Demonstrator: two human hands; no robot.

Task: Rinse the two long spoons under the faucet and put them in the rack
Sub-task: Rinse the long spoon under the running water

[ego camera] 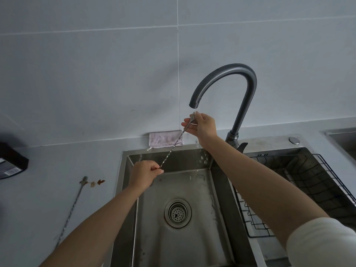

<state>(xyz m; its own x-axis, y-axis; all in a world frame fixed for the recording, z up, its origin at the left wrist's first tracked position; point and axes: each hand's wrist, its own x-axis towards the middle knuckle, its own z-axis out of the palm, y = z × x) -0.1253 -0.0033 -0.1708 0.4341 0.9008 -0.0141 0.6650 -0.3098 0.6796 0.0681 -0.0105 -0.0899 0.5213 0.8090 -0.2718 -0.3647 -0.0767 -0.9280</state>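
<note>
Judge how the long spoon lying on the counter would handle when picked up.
Probably stiff: the counter spoon looks like thin twisted metal, and the held spoon spans from left hand to right hand without sagging. Likely light and, lying flat, awkward to pinch up. The brown residue by its head may leave that end sticky.

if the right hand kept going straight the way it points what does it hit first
Probably the tiled wall behind the sink. The right hand, holding the long spoon, points up-left and would pass just under the faucet spout; depth is unclear, so it might graze that.
</note>
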